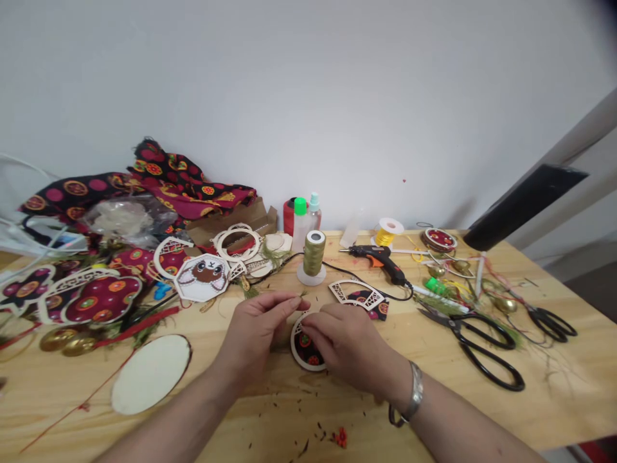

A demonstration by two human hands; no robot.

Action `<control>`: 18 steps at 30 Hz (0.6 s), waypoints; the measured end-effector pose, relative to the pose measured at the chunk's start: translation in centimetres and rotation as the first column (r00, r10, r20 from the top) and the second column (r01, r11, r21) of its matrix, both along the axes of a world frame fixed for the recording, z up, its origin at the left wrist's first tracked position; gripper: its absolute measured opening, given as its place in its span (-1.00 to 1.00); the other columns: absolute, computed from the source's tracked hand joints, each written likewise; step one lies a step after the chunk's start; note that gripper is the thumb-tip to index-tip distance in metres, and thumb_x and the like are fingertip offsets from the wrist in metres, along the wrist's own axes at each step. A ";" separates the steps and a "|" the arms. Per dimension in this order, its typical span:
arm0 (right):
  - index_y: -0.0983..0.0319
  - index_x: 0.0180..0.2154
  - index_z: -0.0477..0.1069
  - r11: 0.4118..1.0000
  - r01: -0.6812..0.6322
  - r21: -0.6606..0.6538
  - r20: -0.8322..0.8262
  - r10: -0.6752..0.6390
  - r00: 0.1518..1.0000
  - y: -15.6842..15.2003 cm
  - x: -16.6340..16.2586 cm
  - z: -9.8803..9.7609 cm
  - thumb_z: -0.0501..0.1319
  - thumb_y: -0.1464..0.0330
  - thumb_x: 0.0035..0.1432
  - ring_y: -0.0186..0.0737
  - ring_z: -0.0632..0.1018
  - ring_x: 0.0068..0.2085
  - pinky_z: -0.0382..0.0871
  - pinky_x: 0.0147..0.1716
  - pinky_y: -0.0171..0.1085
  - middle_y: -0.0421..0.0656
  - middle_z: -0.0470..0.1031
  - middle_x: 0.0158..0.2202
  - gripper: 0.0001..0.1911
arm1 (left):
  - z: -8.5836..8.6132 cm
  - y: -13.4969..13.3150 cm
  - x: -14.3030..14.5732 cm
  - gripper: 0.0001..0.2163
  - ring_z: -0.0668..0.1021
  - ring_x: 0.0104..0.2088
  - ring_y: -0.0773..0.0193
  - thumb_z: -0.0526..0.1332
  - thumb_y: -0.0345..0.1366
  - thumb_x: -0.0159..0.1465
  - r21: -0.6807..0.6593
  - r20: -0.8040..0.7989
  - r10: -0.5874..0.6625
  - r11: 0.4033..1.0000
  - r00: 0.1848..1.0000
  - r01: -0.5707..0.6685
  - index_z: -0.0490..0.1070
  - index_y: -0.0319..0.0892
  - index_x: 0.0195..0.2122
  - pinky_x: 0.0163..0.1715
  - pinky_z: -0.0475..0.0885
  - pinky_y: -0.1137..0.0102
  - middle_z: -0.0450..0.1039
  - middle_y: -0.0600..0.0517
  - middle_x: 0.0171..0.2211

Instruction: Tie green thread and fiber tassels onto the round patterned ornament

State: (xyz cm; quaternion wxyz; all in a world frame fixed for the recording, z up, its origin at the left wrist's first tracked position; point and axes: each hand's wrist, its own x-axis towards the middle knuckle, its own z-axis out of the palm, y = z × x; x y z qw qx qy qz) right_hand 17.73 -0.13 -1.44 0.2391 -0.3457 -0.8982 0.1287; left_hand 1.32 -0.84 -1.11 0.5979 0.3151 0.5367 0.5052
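Observation:
My left hand [260, 328] is closed in a pinch, and a bit of olive-green thread [303, 295] sticks up at its fingertips. Close beside it, my right hand [349, 344] has thumb and fingers pressed together; whatever they pinch is too small or hidden to name. Partly covered by the right hand is a round pale wooden frame [308, 368] with dark floral fabric [304, 346] inside. Just beyond my hands stands a spool of olive-green thread [314, 254]. A fan-shaped wooden cutout [357, 294] lies past the right hand on a piece of patterned fabric.
To the right lie black-handled scissors [482, 347], a glue gun [378, 259] and a yellow cord spool [387, 235]. An oval wooden disc [152, 374] is at left, below fabric-covered ornaments [103, 297]. Bottles [301, 225] stand by the wall; fabric scraps litter the front.

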 end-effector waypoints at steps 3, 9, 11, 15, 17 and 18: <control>0.25 -0.32 0.38 0.996 -0.032 0.079 0.101 0.024 0.995 -0.1 0.0 0.0 0.06 0.49 0.15 -0.29 0.38 -0.43 0.18 -0.44 -0.31 -0.18 0.42 -0.45 -0.86 | -0.1 0.1 0.0 -0.85 0.08 -0.71 0.55 0.35 -0.28 -0.01 -0.010 0.085 -0.028 1.000 0.996 0.029 0.50 -0.29 -0.52 -0.72 -0.04 0.58 0.18 0.20 -0.75; 0.28 -0.35 0.35 0.971 -0.110 0.214 0.182 0.071 0.981 -0.2 0.0 0.2 0.04 0.51 0.17 -0.25 0.33 -0.42 0.17 -0.44 -0.28 -0.14 0.39 -0.42 -0.86 | -0.3 0.1 0.0 -0.87 0.14 -0.72 0.57 0.36 -0.31 -0.05 0.004 0.048 0.018 1.000 0.999 -0.018 0.49 -0.25 -0.50 -0.73 -0.01 0.58 0.35 0.16 -0.64; 0.30 -0.35 0.35 0.958 -0.124 0.258 0.167 0.083 0.983 -0.1 0.1 0.5 0.02 0.52 0.19 -0.25 0.32 -0.40 0.18 -0.42 -0.28 -0.12 0.39 -0.41 -0.84 | -0.4 0.1 0.0 -0.87 0.19 -0.72 0.53 0.35 -0.29 -0.05 0.018 -0.038 0.006 1.000 0.999 -0.005 0.50 -0.24 -0.50 -0.72 0.05 0.57 0.37 0.15 -0.64; 0.31 -0.32 0.36 0.945 -0.148 0.293 0.122 0.116 0.986 0.4 0.5 1.3 -0.04 0.52 0.23 -0.25 0.30 -0.39 0.20 -0.41 -0.27 -0.10 0.38 -0.40 -0.78 | -0.1 0.0 0.0 -0.89 0.39 -0.59 0.36 0.33 -0.29 -0.04 -0.001 -0.194 -0.139 0.990 0.971 0.142 0.53 -0.23 -0.52 -0.58 0.27 0.49 0.46 0.07 -0.60; 0.30 -0.31 0.38 0.960 -0.138 0.242 0.079 0.122 0.989 0.8 0.8 1.6 -0.04 0.52 0.23 -0.25 0.32 -0.37 0.23 -0.39 -0.27 -0.09 0.38 -0.39 -0.77 | 0.1 0.0 -0.1 -0.90 0.43 -0.56 0.33 0.33 -0.30 -0.04 0.000 -0.249 -0.250 0.966 0.936 0.258 0.56 -0.22 -0.51 -0.52 0.30 0.46 0.50 0.05 -0.57; 0.30 -0.31 0.38 0.975 -0.124 0.186 0.026 0.121 0.992 1.0 0.9 1.6 -0.02 0.52 0.22 -0.25 0.34 -0.35 0.24 -0.37 -0.28 -0.10 0.39 -0.38 -0.78 | 0.3 -0.1 -0.2 -0.89 0.43 -0.55 0.32 0.33 -0.29 -0.03 -0.004 -0.251 -0.300 0.951 0.920 0.309 0.57 -0.22 -0.51 -0.50 0.31 0.45 0.51 0.04 -0.56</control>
